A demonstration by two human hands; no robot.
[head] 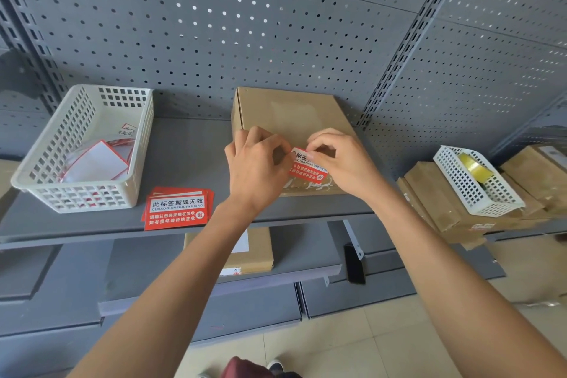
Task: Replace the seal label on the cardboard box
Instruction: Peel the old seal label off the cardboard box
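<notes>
Seal label [307,166]: red, at near edge of cardboard box [294,120] on shelf [190,159]. Our left hand [256,167] pinches its left end, right hand [340,159] its top edge. Step, we judge: peeling or pressing, unclear. Next needs an even, steady pull.

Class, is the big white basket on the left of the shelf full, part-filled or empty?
Part-filled. The basket holds a few red-edged backing sheets lying low on its floor; its walls rise bare above them.
</notes>
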